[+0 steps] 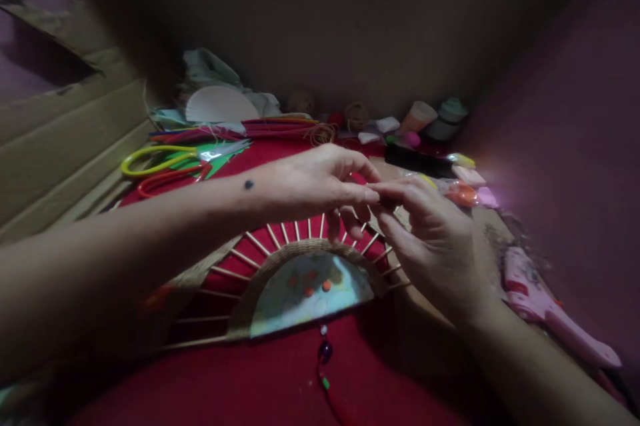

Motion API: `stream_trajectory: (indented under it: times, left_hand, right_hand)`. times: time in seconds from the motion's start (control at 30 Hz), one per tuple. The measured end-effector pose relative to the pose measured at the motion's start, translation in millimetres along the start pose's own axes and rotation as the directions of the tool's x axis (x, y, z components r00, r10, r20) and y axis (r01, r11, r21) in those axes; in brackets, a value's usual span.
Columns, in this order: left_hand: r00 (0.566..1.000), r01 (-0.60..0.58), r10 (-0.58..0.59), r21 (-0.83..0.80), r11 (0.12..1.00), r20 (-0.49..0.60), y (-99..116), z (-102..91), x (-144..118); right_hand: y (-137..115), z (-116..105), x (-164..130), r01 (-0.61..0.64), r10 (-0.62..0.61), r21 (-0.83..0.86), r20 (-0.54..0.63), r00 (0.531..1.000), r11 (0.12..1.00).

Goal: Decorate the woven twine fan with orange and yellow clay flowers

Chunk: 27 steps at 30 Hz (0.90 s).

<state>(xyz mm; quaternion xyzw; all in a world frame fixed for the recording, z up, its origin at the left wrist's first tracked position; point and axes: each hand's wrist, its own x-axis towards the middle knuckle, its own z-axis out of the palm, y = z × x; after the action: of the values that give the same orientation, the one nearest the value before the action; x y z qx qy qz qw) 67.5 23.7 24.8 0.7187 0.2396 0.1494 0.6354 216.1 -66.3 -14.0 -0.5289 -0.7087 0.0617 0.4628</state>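
Observation:
Both hands meet above the right part of a half-round fan (293,251) lying on red cloth. The fan has thin pale sticks, a woven band and a light patterned inner panel (280,309) dotted with several small orange pieces. My left hand (330,176) reaches across from the left, its thumb and fingertips closed against the right hand's fingertips. My right hand (430,233) is pinched too; whatever is between the fingertips is too small and dark to make out. Below the fan hangs a cord with a dark bead (325,350).
Yellow-handled scissors (160,158) and red-handled scissors (173,179) lie at the left beside a cardboard wall (75,139). A white folding fan (220,104), twine balls (356,116) and a paper cup (419,117) line the back. A pink glue gun (555,319) is at the right.

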Motion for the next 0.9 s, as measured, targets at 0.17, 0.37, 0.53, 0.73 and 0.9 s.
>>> stream_trajectory:
  times: [0.17,0.37,0.53,0.73,0.9]
  left_hand:
    - [0.995,0.008,0.035,0.404,0.915,-0.098,-13,-40.2,19]
    - [0.991,0.093,-0.002,0.655,0.75,-0.137,-46,-75.9,43]
    - [0.997,0.074,-0.027,0.703,0.707,-0.078,-57,-82.7,56]
    - [0.999,0.052,-0.043,0.755,0.654,-0.031,-62,-75.0,63]
    - [0.998,0.038,-0.06,0.759,0.65,0.001,-65,-69.7,63]
  right_hand:
    - [10,0,1,-0.125,0.125,-0.054,-0.011,0.992,0.991]
    - [16,-1,8,-0.205,0.211,-0.122,0.042,0.977,0.971]
    - [22,-1,12,-0.293,0.296,-0.073,0.043,0.954,0.953]
    - [26,2,14,-0.486,0.483,0.05,0.057,0.874,0.873]
    - [32,7,17,-0.546,0.539,0.064,0.105,0.836,0.835]
